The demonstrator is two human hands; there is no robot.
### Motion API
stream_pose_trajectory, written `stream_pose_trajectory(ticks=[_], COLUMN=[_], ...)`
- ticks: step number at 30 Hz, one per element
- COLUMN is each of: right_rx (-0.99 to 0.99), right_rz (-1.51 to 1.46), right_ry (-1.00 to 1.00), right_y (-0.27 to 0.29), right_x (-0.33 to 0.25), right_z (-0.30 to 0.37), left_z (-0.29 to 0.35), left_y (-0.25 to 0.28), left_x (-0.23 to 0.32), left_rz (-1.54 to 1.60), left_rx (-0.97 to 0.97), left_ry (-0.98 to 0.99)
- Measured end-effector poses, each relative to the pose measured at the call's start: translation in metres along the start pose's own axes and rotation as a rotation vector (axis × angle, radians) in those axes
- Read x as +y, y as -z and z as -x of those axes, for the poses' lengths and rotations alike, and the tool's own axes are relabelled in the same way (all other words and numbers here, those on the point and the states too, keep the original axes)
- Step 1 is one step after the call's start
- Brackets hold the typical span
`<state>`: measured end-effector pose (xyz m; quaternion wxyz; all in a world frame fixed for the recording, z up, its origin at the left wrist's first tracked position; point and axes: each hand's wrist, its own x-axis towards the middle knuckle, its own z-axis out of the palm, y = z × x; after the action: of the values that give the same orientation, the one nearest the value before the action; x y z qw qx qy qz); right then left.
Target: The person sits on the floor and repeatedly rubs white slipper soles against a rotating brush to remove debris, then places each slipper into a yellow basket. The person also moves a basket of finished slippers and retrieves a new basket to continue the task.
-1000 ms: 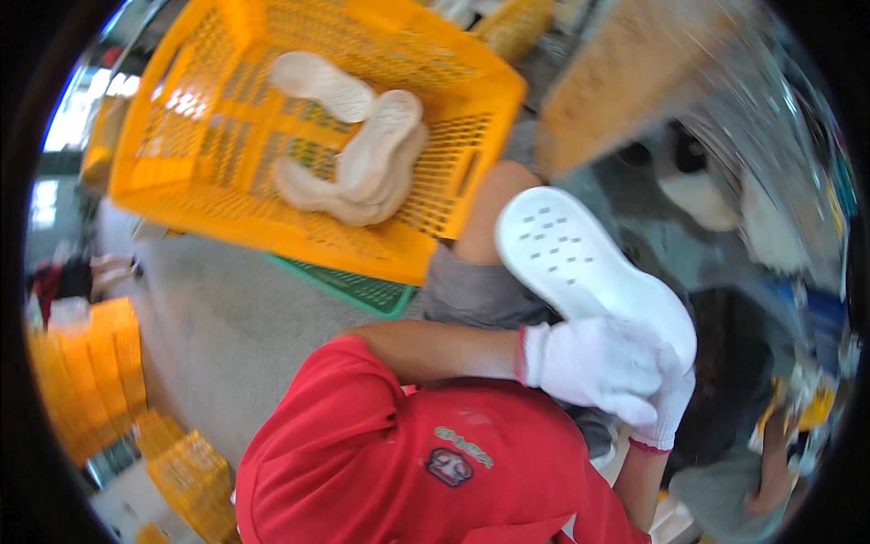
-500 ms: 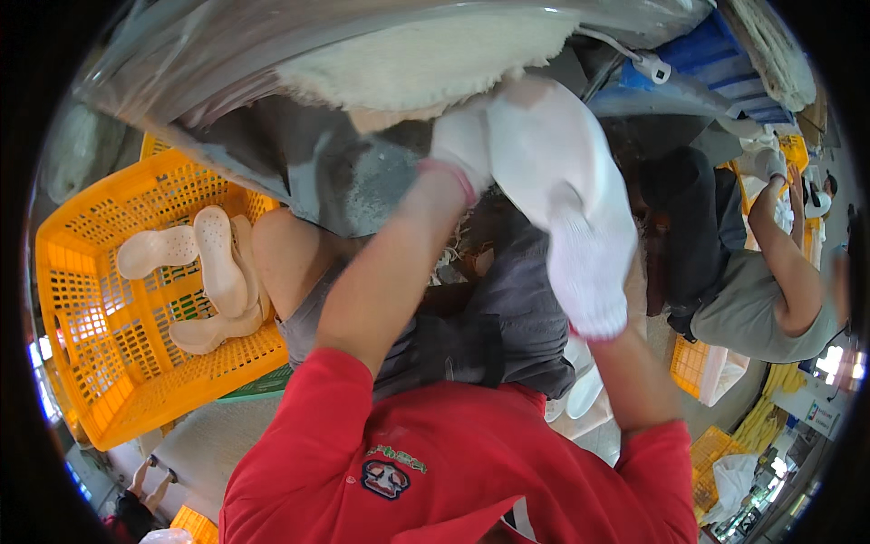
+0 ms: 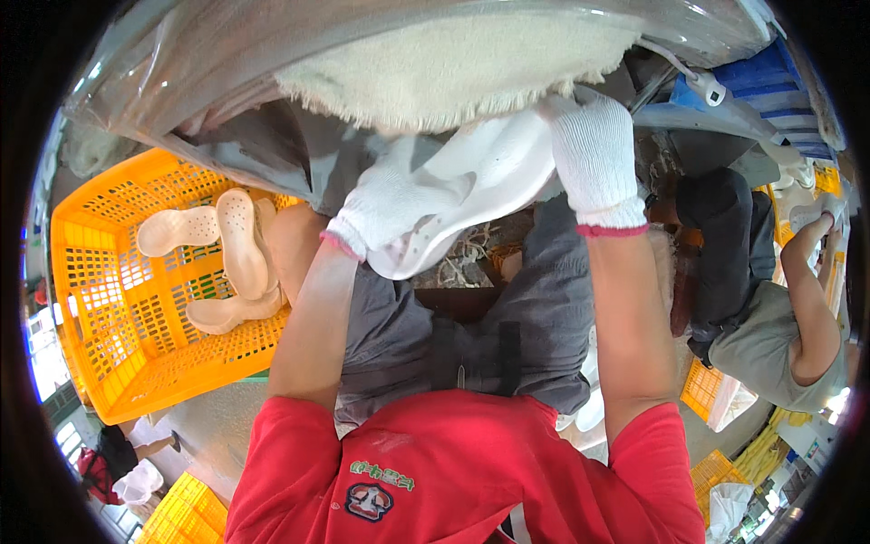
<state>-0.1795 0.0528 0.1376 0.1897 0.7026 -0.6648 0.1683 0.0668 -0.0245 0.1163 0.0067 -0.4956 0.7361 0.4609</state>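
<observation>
A white shoe sole (image 3: pixel 510 177) is held level over my lap, between my two gloved hands. My left hand (image 3: pixel 399 192), in a white knit glove with a red cuff, closes round the near-left end of the sole. At its far-right end my right hand (image 3: pixel 596 150), gloved the same way, is bent over it, with the fingertips partly hidden under the fleece. Just beyond the sole bulges a fluffy cream buffing wheel (image 3: pixel 453 68), whose ragged lower edge hangs over the sole's far side. Whether the two touch I cannot tell.
To my left an orange plastic basket (image 3: pixel 118 349) holds several pale soles (image 3: pixel 243 243). A clear plastic-wrapped hood (image 3: pixel 181 63) surrounds the wheel. At right sits another person (image 3: pixel 770 331), with more orange crates (image 3: pixel 711 471) nearby. Below the wheel lies loose debris (image 3: pixel 462 263).
My hands have moved apart, left hand to the left and lower, right hand turned upright. The sole, which the gloves hid before, now shows between them. The view has shifted slightly.
</observation>
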Motion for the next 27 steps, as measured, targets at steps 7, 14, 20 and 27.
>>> stream_pose_trajectory(ticks=[7, 14, 20, 27], right_rx=[-0.057, -0.172, 0.15, 0.226], right_rz=[0.133, -0.833, -0.501, -0.617], right_ry=[0.126, -0.911, -0.829, -0.765], right_y=[0.02, 0.119, 0.095, 0.022], right_x=[0.003, -0.061, -0.064, -0.026], right_z=[0.001, 0.068, 0.069, 0.028], left_z=[-0.004, -0.006, -0.046, -0.1], left_y=[-0.052, -0.114, -0.126, -0.055], left_x=[0.012, 0.082, 0.104, 0.035], left_rz=[0.553, 1.471, 0.69, -0.156], left_rx=[-0.209, -0.027, 0.214, 0.115], left_ry=[-0.202, -0.187, -0.135, -0.338])
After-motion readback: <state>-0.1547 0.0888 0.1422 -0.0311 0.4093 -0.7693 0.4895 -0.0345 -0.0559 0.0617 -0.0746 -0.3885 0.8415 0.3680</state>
